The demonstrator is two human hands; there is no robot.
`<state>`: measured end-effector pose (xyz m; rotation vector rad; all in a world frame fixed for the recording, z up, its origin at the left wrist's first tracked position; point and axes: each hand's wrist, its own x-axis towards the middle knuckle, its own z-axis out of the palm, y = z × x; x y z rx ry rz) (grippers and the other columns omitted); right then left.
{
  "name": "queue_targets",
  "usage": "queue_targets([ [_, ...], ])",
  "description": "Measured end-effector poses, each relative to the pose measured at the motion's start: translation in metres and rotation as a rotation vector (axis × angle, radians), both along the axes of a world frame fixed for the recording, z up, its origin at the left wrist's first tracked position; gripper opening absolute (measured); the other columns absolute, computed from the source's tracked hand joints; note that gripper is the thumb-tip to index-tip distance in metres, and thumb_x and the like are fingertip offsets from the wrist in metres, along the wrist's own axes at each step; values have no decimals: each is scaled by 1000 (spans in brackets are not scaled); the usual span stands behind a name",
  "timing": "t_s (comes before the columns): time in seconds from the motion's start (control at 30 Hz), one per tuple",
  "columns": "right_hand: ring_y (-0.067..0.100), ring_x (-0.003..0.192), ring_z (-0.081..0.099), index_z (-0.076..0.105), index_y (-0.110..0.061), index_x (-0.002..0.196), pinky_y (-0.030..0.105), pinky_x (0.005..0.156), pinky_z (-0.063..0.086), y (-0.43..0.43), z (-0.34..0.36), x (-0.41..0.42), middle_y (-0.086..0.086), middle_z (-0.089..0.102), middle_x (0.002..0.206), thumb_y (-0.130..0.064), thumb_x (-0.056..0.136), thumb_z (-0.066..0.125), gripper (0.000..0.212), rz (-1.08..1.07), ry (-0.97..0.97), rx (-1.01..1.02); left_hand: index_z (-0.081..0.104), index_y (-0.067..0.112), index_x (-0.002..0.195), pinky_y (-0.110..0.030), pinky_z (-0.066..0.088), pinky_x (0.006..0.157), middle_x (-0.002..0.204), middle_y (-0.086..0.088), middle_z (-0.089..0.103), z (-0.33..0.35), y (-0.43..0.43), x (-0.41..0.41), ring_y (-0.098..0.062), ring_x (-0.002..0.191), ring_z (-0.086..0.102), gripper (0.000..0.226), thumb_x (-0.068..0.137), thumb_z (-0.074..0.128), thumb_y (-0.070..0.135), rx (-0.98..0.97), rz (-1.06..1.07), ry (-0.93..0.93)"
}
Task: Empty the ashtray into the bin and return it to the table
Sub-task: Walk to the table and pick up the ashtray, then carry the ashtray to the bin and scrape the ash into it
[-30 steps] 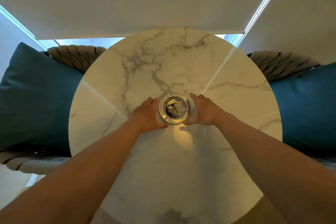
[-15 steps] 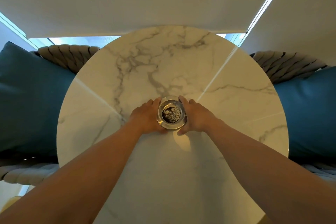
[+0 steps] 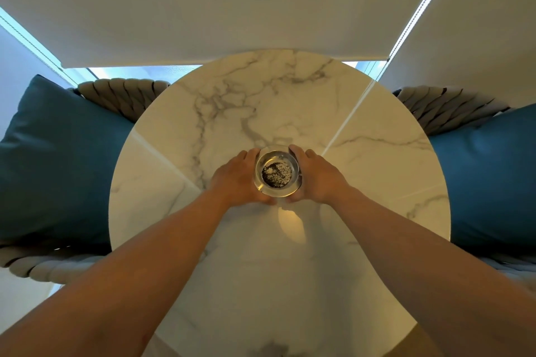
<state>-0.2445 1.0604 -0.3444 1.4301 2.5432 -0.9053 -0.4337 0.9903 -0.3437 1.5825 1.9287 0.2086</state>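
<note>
A round clear glass ashtray (image 3: 277,173) with dark grey ash in its bowl sits at the middle of a round white marble table (image 3: 362,171). My left hand (image 3: 235,180) cups its left side and my right hand (image 3: 317,178) cups its right side. Fingers curl round the far rim and both thumbs meet at its near edge. Whether the ashtray rests on the marble or is raised off it I cannot tell. No bin is in view.
A woven grey chair with a teal cushion (image 3: 61,165) stands left of the table, and another teal cushion (image 3: 490,182) on a like chair stands right. White roller blinds (image 3: 232,3) hang over the window behind the table.
Both hands have closed in tighter round the ashtray, fingers now wrapping its far rim and thumbs meeting at the near edge. The view has shifted slightly.
</note>
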Motion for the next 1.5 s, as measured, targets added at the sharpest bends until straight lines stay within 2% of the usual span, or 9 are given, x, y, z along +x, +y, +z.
queue_targets([
  [0.43, 22, 110, 52, 22, -26, 147, 41, 93, 48, -51, 67, 14, 5, 52, 122, -49, 45, 92, 126, 31, 157, -72, 31, 34, 136, -39, 50, 88, 131, 9, 51, 67, -60, -3, -16, 112, 55, 116, 39, 85, 66, 100, -19, -2],
  [0.53, 4, 102, 57, 34, -22, 144, 25, 91, 49, -77, 82, 17, -6, 59, 116, -44, 56, 90, 107, -27, 362, -160, 32, 33, 137, -41, 51, 89, 129, 10, 52, 85, -85, -6, -14, 110, 55, 116, 40, 87, 65, 130, -37, -24],
  [0.6, -6, 78, 58, 44, -24, 138, 11, 73, 47, -96, 89, 17, -12, 61, 91, -41, 74, 81, 76, -154, 435, -183, 33, 34, 137, -42, 52, 88, 127, 11, 53, 96, -104, -6, -12, 107, 55, 115, 40, 87, 65, 147, -37, -56],
  [0.7, 7, 62, 54, 59, -26, 122, 23, 63, 44, -123, 95, 15, 1, 60, 75, -37, 93, 60, 32, -369, 526, -213, 33, 37, 137, -42, 50, 91, 127, 13, 52, 108, -133, -4, -10, 107, 54, 115, 39, 86, 65, 166, -12, -125],
  [0.77, 10, 60, 54, 65, -24, 111, 30, 62, 43, -144, 97, 12, 1, 64, 75, -35, 97, 53, 22, -517, 646, -296, 32, 37, 139, -41, 49, 92, 129, 14, 51, 113, -150, 0, -9, 109, 53, 116, 40, 85, 66, 172, -4, -149],
  [0.87, 5, 56, 53, 68, -19, 98, 30, 61, 41, -175, 96, 7, -13, 62, 65, -30, 99, 48, 23, -689, 726, -320, 31, 37, 139, -36, 48, 90, 128, 16, 50, 115, -173, 5, -7, 107, 53, 117, 40, 85, 68, 190, 2, -153],
  [1.03, 14, 57, 54, 65, -19, 92, 37, 62, 47, -212, 98, 8, 2, 64, 69, -30, 99, 48, 21, -800, 715, -250, 30, 36, 140, -35, 50, 89, 124, 15, 51, 118, -201, 10, -7, 105, 54, 118, 41, 84, 69, 220, 31, -159],
  [1.2, 11, 49, 55, 62, -21, 92, 33, 51, 45, -237, 101, 14, 5, 65, 65, -29, 100, 48, 18, -762, 713, -146, 30, 38, 139, -36, 53, 87, 122, 16, 51, 123, -227, 22, -5, 103, 55, 116, 40, 79, 74, 224, 60, -147],
  [1.5, 16, 52, 51, 59, -17, 90, 35, 56, 43, -260, 105, 49, 3, 59, 64, -29, 99, 50, 18, -632, 709, -232, 30, 35, 140, -41, 53, 90, 127, 10, 51, 128, -279, 70, -11, 108, 56, 114, 44, 81, 71, 256, 196, -111],
])
